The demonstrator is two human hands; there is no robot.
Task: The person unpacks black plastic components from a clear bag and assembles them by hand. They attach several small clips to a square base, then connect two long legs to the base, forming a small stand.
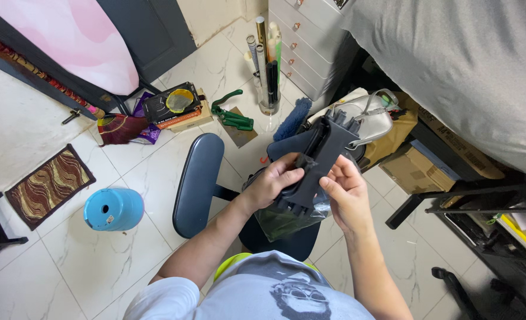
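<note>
**Both hands are being kept on a dark plastic part above the chair**

Two hands are being used on one long dark grey plastic part (319,160), which is being held up at a slant over the blue chair (199,178), its ribbed top end pointing toward the bed. Going left to right: the left hand (273,181) is being closed around the part's left edge near a small projecting piece, fingers curled and gripping. A clear plastic bag (286,218) is hanging under the part's lower end, so unpacking is judged largely done; whether anything is being fitted cannot be told. The right hand (347,192) is being pressed to the right side, thumb and fingers partly closed on it.
</note>
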